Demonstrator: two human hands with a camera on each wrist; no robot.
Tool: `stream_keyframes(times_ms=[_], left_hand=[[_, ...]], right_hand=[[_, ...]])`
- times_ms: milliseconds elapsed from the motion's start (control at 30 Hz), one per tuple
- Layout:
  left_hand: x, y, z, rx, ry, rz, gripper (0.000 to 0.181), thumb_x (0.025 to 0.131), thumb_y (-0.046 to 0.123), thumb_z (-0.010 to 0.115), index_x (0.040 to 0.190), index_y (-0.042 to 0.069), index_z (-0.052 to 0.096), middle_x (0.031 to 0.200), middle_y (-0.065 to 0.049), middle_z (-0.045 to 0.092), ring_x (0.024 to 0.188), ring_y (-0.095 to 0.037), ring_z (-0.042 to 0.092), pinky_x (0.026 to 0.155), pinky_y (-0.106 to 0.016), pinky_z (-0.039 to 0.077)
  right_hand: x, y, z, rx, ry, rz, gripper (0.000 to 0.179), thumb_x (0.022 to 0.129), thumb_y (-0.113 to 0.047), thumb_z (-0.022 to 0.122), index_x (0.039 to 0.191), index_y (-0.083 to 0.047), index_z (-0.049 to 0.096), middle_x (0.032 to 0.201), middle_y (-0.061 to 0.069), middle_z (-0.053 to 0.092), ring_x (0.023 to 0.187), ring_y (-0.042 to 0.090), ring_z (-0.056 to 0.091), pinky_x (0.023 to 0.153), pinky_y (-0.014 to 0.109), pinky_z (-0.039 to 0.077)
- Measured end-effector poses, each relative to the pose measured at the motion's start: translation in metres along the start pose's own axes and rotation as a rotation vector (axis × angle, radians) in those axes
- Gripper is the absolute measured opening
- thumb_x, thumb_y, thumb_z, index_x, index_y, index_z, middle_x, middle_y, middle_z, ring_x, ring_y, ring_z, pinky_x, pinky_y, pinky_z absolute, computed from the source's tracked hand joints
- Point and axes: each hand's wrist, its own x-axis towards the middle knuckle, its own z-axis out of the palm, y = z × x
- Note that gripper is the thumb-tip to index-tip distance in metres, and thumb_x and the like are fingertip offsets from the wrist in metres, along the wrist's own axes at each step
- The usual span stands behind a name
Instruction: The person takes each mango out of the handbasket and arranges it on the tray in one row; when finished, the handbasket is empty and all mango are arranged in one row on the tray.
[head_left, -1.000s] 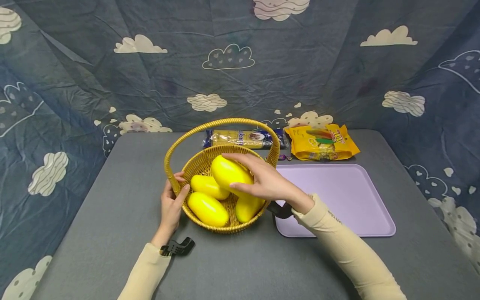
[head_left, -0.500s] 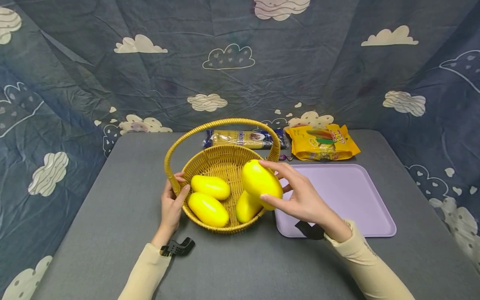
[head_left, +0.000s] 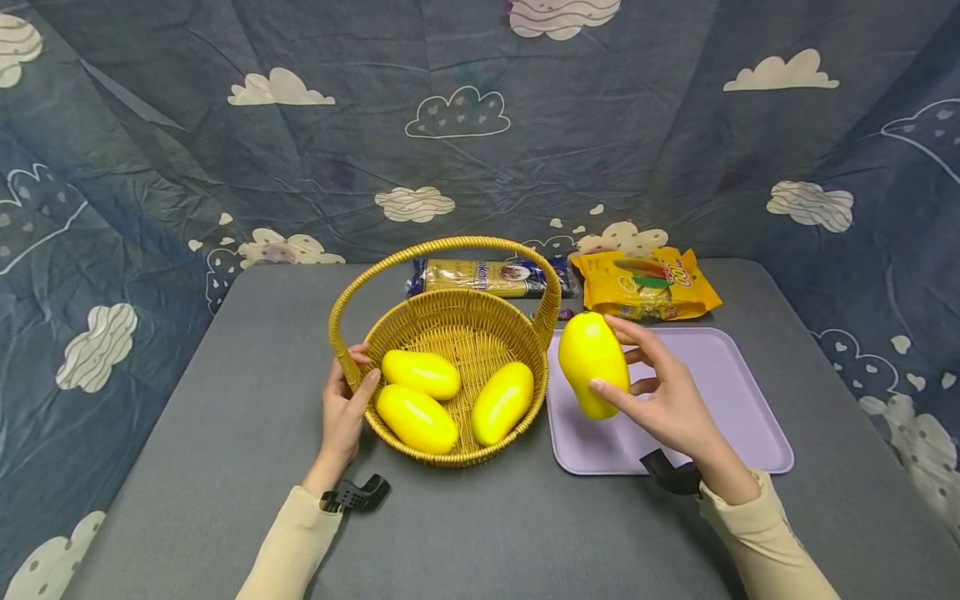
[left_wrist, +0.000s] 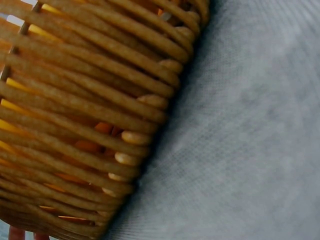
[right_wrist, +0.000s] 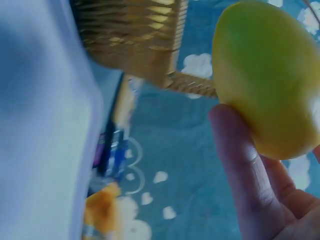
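Observation:
My right hand (head_left: 671,408) holds a yellow mango (head_left: 591,362) upright between thumb and fingers, over the left part of a lilac tray (head_left: 720,392). In the right wrist view the mango (right_wrist: 267,80) shows a greenish side, with a finger pressed along it. My left hand (head_left: 347,417) grips the near-left rim of a wicker basket (head_left: 465,310), at the foot of its arched handle. Inside lie three more mangoes: two on the left, the upper mango (head_left: 422,374) and the lower mango (head_left: 416,419), and one mango (head_left: 502,404) on the right. Woven basket wall (left_wrist: 90,100) fills much of the left wrist view.
Behind the basket lies a blue and clear pack of pasta (head_left: 480,278). A yellow snack bag (head_left: 645,285) lies at the back right, beyond the tray. A small purple-wrapped piece (head_left: 564,314) sits between them. Cloud-patterned cloth (head_left: 465,183) hangs behind the grey table (head_left: 480,533).
The right hand has carried the mango out of the basket, rightward to above the tray, turning it more upright. The right-hand mango in the basket is now uncovered. My left hand has stayed put.

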Motion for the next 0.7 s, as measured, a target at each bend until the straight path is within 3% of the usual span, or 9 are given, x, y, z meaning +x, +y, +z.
stream_keyframes(times_ms=[267,533,700], left_hand=[[0.000,0.000,0.000,0.008,-0.001,0.001,0.023,0.091,-0.005,0.056,0.109,-0.015,0.046,0.132,-0.023,0.045,0.126,-0.027,0.039,0.099,-0.028,0.033],[0.000,-0.002,-0.001,0.016,0.001,-0.001,0.023,0.091,-0.005,0.057,0.109,-0.014,0.046,0.132,-0.023,0.045,0.125,-0.030,0.039,0.097,-0.027,0.034],[0.000,-0.002,-0.001,0.019,-0.003,-0.001,0.022,0.091,-0.005,0.057,0.109,-0.013,0.046,0.132,-0.023,0.045,0.125,-0.030,0.038,0.097,-0.027,0.034]], right_hand=[[0.002,0.026,0.004,0.020,0.015,0.093,0.073,0.080,-0.014,0.078,0.142,-0.026,0.040,0.122,0.014,0.054,0.088,0.027,0.054,0.054,0.031,0.052],[0.004,0.045,0.014,-0.019,0.006,0.144,0.070,0.081,-0.017,0.077,0.140,-0.018,0.040,0.120,0.019,0.053,0.088,0.031,0.053,0.071,0.045,0.044],[0.006,0.051,0.019,-0.060,-0.005,0.228,0.069,0.081,-0.027,0.076,0.140,-0.017,0.040,0.115,0.020,0.056,0.082,0.029,0.054,0.069,0.041,0.042]])
